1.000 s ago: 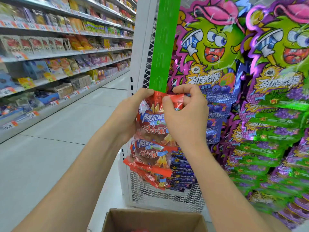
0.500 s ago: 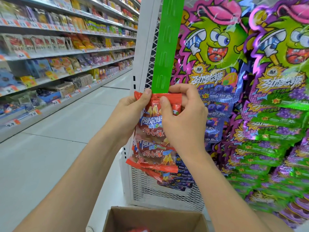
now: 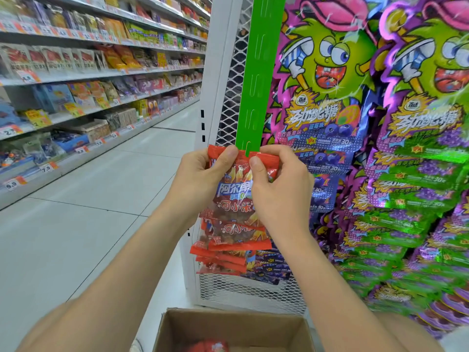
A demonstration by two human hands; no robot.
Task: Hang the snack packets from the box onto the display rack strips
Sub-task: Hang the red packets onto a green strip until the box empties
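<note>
**Packet almost on the strip**

Since a second ago we've lifted the packet (image 3: 234, 184) so its top edge now sits right at the lowest free hook of the green strip (image 3: 261, 72); before, it was a bit lower and the edge looked folded over. Our view has crept up slightly too.

Both hands are on it. The left hand (image 3: 203, 179) pinches the top left corner, thumb in front, other fingers tucked behind the film. The right hand (image 3: 281, 189) pinches the top seam just right of the strip, thumb pressed on the front and forefinger curled over the edge. So both sets of fingers are closed tight on the packet, none spread.

The little tab of the strip looks like it's poking down over the red seam right between our thumbs. We can't tell if it's actually through the hang hole yet, since the hole is hidden.

Below it, more red packets (image 3: 228, 250) already hang in an overlapping stack on the same strip, against the white mesh rack (image 3: 233, 80). The box (image 3: 177, 329) sits at the bottom of view with at least one more red packet inside. Purple and green candy bags (image 3: 418, 189) fill the strips to the right.

We reckon we're mid-hook on this one. Next move probably needs a small push to seat the hole over the tab, then a gentle tug down to check it holds before letting go.
</note>
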